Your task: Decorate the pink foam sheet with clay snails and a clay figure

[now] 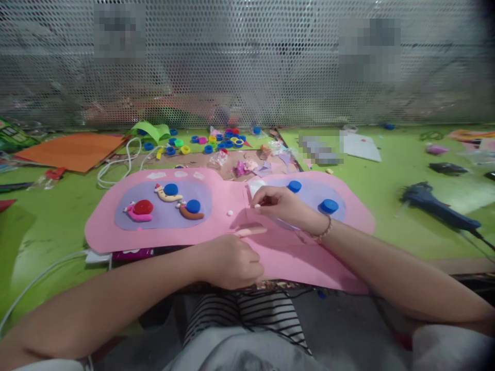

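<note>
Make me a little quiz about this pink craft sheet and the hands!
1. True or false: the snail with the red cap sits on the purple patch on the sheet's left half.
2. How many blue caps lie on the purple patch beside the right hand? A) one B) two C) four
3. Fill in: the left hand rests on the near edge of the ____ sheet.

Key
1. True.
2. B: one blue cap by the fingers and another blue cap nearer the wrist.
3. Pink.
</note>
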The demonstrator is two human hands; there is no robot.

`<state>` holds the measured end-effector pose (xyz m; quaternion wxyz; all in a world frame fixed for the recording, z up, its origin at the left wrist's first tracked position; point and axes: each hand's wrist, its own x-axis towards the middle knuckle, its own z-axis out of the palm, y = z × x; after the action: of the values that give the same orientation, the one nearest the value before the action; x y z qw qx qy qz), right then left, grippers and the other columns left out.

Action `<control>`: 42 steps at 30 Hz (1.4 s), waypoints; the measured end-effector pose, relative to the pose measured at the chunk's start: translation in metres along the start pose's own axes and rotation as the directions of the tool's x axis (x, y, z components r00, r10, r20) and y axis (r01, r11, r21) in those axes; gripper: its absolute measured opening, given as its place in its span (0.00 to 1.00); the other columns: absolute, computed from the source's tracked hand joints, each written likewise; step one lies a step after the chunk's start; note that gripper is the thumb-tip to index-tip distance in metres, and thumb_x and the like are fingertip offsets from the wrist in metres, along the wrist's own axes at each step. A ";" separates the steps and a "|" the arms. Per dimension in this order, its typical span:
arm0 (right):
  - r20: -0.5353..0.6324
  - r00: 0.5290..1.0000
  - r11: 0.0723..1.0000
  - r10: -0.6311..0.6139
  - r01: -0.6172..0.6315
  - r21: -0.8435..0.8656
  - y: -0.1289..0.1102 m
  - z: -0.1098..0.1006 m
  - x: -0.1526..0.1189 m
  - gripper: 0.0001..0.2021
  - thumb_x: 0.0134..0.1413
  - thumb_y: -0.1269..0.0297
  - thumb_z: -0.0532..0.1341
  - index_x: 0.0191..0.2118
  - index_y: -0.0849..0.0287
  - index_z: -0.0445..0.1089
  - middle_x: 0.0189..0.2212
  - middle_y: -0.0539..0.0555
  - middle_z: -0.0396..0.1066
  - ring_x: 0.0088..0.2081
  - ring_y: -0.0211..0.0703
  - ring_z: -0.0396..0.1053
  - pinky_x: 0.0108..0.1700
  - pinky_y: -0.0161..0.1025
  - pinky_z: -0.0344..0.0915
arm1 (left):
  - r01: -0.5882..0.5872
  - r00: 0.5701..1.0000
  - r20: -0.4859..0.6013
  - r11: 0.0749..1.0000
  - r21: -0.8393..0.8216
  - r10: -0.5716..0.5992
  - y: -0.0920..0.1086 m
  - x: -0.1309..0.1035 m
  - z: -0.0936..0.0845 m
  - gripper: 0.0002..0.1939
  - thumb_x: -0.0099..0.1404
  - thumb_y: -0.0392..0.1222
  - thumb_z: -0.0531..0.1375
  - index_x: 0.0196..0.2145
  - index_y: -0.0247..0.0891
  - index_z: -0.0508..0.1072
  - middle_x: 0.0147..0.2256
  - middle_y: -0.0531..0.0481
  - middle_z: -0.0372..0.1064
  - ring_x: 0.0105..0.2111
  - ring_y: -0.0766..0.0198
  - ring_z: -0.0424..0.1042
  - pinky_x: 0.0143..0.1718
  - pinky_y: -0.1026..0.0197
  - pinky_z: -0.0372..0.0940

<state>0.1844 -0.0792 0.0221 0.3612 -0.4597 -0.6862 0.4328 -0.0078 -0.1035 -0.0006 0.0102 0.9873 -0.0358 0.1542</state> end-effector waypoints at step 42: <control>0.066 0.992 0.962 0.106 -0.119 0.244 0.008 -0.001 0.004 0.15 0.50 0.59 0.58 0.40 0.63 0.69 0.31 0.54 0.70 0.32 0.36 0.67 0.38 0.38 0.64 | 0.003 1.000 0.027 1.000 -0.001 -0.003 0.000 0.000 0.000 0.14 0.63 0.38 0.47 0.21 0.38 0.63 0.18 0.56 0.63 0.18 0.70 0.60 0.56 0.51 0.53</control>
<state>0.1871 -0.0737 0.0152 0.3727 -0.4379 -0.6086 0.5468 -0.0083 -0.1038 -0.0008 0.0103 0.9894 -0.0343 0.1408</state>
